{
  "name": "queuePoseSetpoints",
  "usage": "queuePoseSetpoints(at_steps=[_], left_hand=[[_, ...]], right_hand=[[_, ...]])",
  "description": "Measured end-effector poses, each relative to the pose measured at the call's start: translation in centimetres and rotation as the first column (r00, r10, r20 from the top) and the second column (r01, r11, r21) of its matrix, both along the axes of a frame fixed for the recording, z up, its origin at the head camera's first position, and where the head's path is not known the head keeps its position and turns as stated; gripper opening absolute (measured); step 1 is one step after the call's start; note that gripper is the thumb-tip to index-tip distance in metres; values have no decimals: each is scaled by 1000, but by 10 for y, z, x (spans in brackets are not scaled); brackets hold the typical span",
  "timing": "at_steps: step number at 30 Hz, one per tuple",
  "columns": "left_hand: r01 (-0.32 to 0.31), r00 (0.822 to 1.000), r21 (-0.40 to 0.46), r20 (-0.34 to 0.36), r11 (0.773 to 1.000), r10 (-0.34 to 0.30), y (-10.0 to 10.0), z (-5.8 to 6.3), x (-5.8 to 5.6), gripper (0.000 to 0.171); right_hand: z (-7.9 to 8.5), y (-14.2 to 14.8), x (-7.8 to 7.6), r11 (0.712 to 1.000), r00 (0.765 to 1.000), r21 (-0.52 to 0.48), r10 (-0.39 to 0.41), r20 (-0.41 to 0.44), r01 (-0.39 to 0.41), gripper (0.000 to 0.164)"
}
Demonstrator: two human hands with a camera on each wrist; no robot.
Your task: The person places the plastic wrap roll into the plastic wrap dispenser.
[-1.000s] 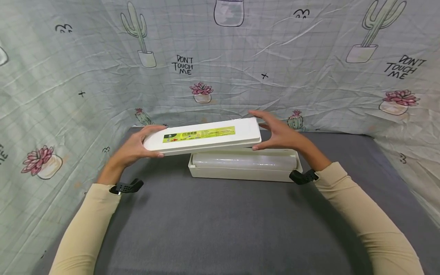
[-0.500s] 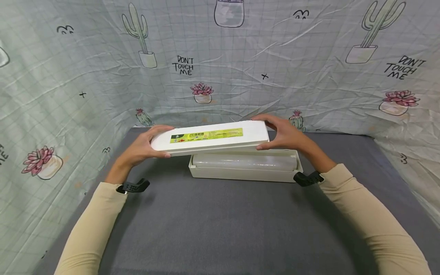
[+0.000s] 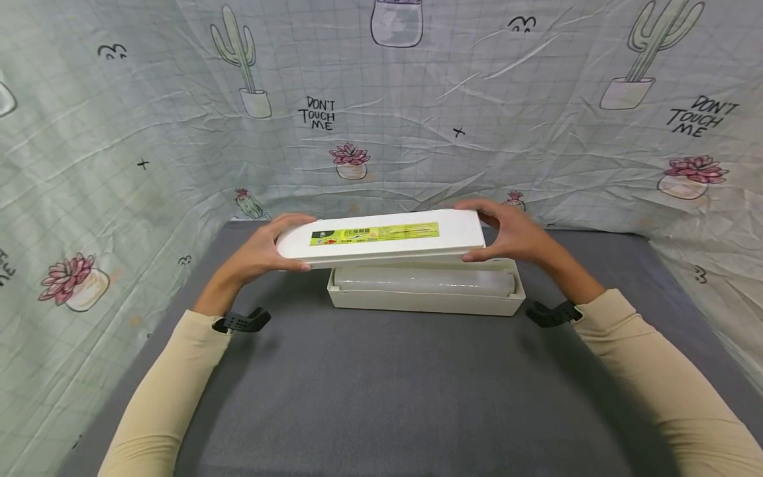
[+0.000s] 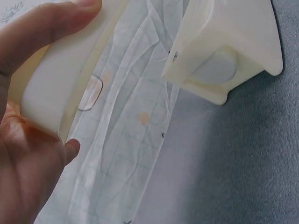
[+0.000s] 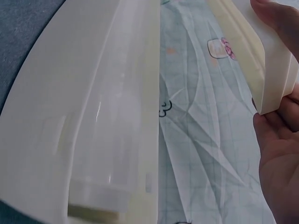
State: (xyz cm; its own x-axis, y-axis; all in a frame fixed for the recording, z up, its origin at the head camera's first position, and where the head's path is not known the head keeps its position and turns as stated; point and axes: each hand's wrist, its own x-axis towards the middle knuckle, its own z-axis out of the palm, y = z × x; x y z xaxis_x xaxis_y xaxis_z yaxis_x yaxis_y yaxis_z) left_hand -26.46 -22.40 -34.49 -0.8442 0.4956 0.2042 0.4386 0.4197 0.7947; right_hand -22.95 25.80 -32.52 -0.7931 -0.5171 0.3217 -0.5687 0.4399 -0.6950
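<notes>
A long white lid (image 3: 381, 235) with a yellow-green label is held up between both hands, its left end rounded. My left hand (image 3: 259, 252) grips the rounded end, while my right hand (image 3: 515, 232) grips the squared end with thumb in front. Below and partly behind the lid lies a long off-white cling film box (image 3: 423, 303), uncovered, with a clear roll of cling film (image 3: 423, 279) inside. The left wrist view shows a gap between the lid (image 4: 60, 79) and the box's end (image 4: 233, 46). In the right wrist view the lid (image 5: 273, 79) is also apart from the roll (image 5: 107, 116).
A grey cloth (image 3: 381, 384) covers the table. Behind and beside it hangs a pale curtain (image 3: 405, 99) printed with cacti and lettering, close behind the box. Both wrists wear black straps (image 3: 244, 322).
Both hands have carried the lid to the right, over more of the box. The right hand's fingers have closed further round the lid's end. Box and roll have stayed put.
</notes>
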Motion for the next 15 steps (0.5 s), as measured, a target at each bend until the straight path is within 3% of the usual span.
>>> queuePoseSetpoints(at_steps=[8, 15], left_hand=[[17, 1000, -33, -5, 999, -17, 13, 4, 1, 85], [20, 998, 6, 53, 1000, -20, 28, 3, 1, 87]], right_hand=[[0, 16, 8, 1000, 1000, 17, -20, -3, 20, 82], [-3, 33, 14, 1000, 1000, 6, -12, -16, 12, 82]])
